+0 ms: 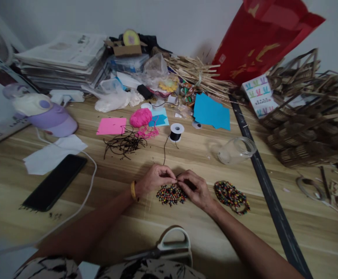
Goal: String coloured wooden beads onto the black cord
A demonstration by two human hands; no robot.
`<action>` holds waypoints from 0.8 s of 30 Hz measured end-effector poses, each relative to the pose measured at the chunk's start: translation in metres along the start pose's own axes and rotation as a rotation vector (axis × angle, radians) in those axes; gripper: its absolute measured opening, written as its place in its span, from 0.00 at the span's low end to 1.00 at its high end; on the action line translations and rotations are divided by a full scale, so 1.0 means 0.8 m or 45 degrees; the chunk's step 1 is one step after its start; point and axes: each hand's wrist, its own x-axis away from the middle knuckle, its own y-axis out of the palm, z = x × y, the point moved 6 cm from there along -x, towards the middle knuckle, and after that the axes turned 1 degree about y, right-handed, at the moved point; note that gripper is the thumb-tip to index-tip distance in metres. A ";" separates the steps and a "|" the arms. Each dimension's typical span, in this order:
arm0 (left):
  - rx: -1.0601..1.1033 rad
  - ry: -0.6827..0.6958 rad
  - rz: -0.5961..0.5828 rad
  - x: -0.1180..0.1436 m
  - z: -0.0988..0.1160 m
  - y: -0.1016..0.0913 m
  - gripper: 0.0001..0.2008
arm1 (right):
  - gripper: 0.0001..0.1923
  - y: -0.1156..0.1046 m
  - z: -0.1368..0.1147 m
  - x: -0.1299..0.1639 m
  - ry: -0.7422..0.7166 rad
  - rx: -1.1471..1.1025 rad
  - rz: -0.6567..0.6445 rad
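Note:
My left hand point(156, 179) and my right hand point(195, 190) meet at the fingertips, both closed in a pinch. A thin black cord point(165, 153) runs from a white spool point(176, 132) down to my left hand. Whatever my right fingertips grip is too small to make out. Just below the fingers lies a loose heap of small multicoloured beads point(171, 195). To the right of my right hand rests a coil of strung beads point(232, 197). A yellow band point(133, 191) circles my left wrist.
Scissors point(173, 246) lie near the front edge. At left are a phone point(55, 183) and a white cable point(94, 176). Cut black cords point(125, 143) and pink yarn point(140, 117) sit beyond my left hand. A glass jar point(236, 150) and brown baskets point(299, 135) stand at right.

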 end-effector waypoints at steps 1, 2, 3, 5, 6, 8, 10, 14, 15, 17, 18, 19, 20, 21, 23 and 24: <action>-0.003 0.009 0.002 0.000 0.002 -0.001 0.11 | 0.04 0.000 0.001 0.000 0.003 0.009 0.004; -0.002 0.019 0.006 0.000 0.003 -0.001 0.11 | 0.04 -0.001 0.001 0.000 0.009 0.017 0.008; 0.002 0.029 0.014 0.000 0.005 -0.002 0.11 | 0.05 -0.001 0.001 0.000 0.018 0.025 0.012; -0.002 0.049 0.033 0.000 0.007 -0.004 0.11 | 0.08 -0.003 0.002 -0.001 0.040 0.039 0.025; -0.011 0.057 0.048 0.000 0.008 -0.005 0.11 | 0.09 -0.003 0.002 -0.001 0.049 0.044 0.035; -0.036 0.077 0.081 0.001 0.009 -0.007 0.10 | 0.11 -0.005 0.002 -0.002 0.055 0.047 0.059; -0.052 0.104 0.110 0.001 0.009 -0.008 0.08 | 0.11 -0.005 0.002 -0.002 0.044 0.043 0.073; -0.079 0.160 0.136 0.002 0.011 -0.008 0.07 | 0.13 -0.004 0.003 -0.001 0.024 0.040 0.067; -0.091 0.175 0.137 0.002 0.012 -0.008 0.07 | 0.13 -0.004 0.003 -0.001 0.024 0.042 0.066; -0.112 0.205 0.135 0.003 0.015 -0.008 0.06 | 0.12 -0.004 0.004 0.000 0.027 0.047 0.067; -0.118 0.224 0.138 0.003 0.017 -0.008 0.07 | 0.11 -0.004 0.005 0.000 0.031 0.052 0.072; -0.124 0.243 0.142 0.003 0.019 -0.008 0.07 | 0.11 -0.004 0.005 0.000 0.037 0.057 0.080; -0.132 0.263 0.151 0.003 0.022 -0.009 0.07 | 0.10 -0.005 0.005 0.000 0.045 0.063 0.091; -0.143 0.283 0.162 0.003 0.024 -0.010 0.07 | 0.09 -0.006 0.005 -0.001 0.054 0.070 0.103; -0.163 0.321 0.186 0.003 0.029 -0.011 0.07 | 0.08 -0.008 0.004 -0.001 0.073 0.079 0.132; -0.165 0.343 0.194 0.004 0.032 -0.012 0.07 | 0.07 -0.009 0.003 -0.001 0.080 0.081 0.144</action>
